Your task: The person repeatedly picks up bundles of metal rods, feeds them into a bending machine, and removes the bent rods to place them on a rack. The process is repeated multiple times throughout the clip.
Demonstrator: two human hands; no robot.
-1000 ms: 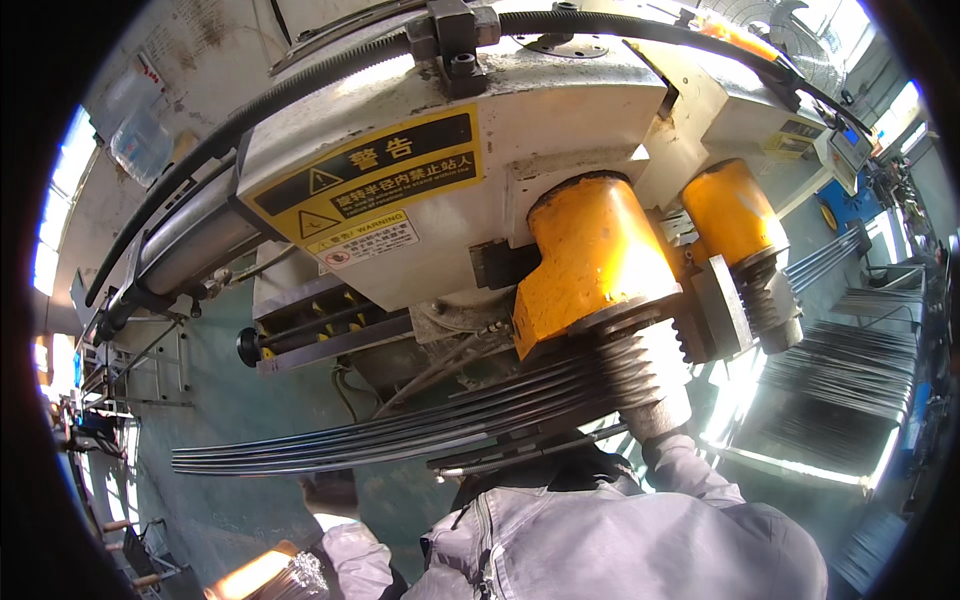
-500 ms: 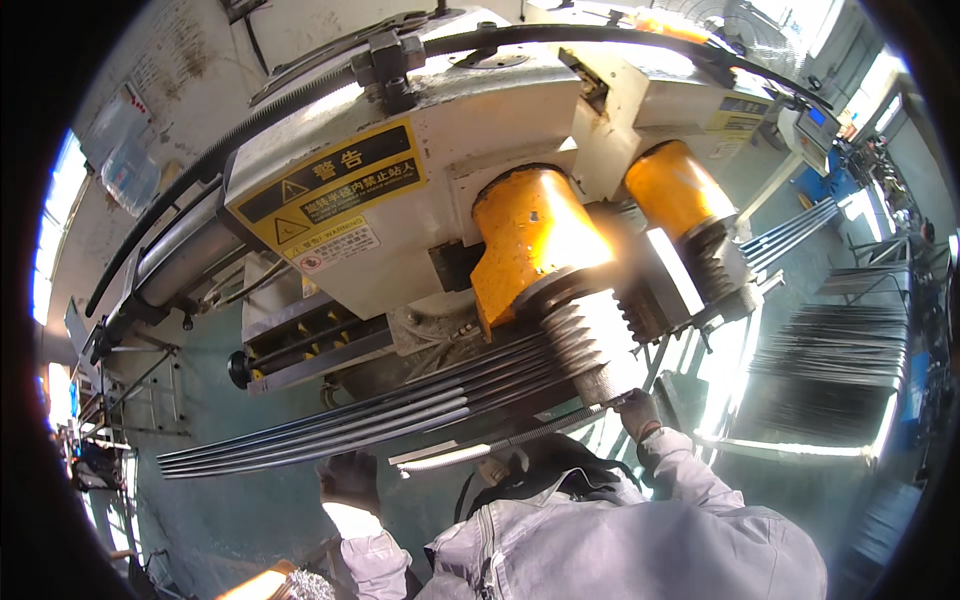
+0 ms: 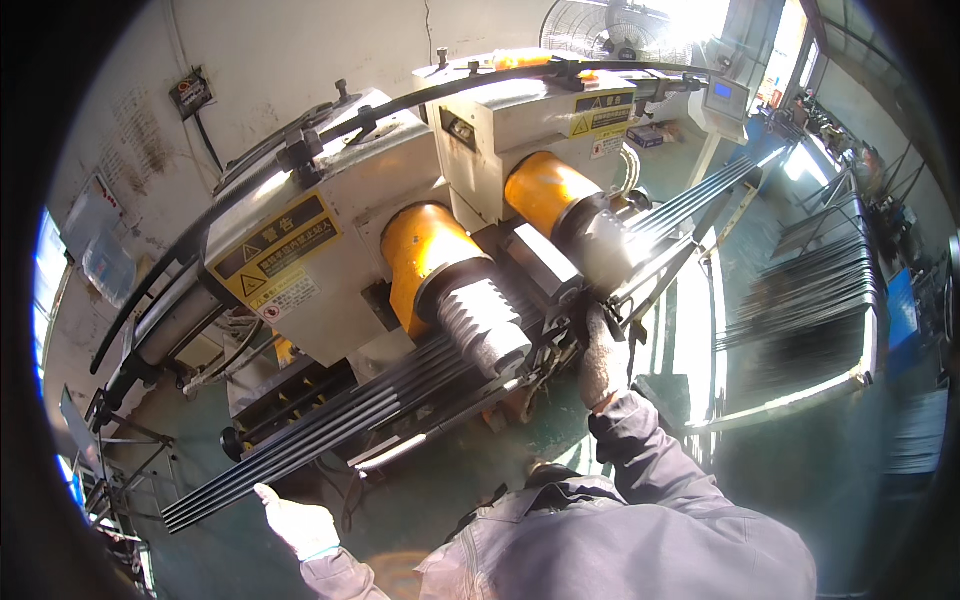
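Note:
A bundle of several dark metal tubes [image 3: 330,432] runs from the lower left into the bending machine [image 3: 320,225]. My left hand [image 3: 298,522], in a pale work glove, is just below the left part of the tubes, a finger stretched toward them and nothing visible in its grasp. Farther right, my gloved right hand [image 3: 604,362] reaches up against the machine, beside a dark block with a bright face [image 3: 545,255]. Its fingertips blend into the dark parts there, so what they touch is hidden. A ribbed metal cylinder [image 3: 483,322] under an orange housing [image 3: 425,255] stands between my hands.
A second orange housing [image 3: 552,185] sits farther along the machine. Tubes [image 3: 690,208] extend to the far right on a support. A rack of thin rods [image 3: 805,285] stands at the right. A control screen [image 3: 725,98] and a fan [image 3: 620,38] are at the back.
My view has swung to the right. My right hand has gone from below the nearer ribbed cylinder to farther along the machine. My left hand has shifted left, with a finger now stretched out.

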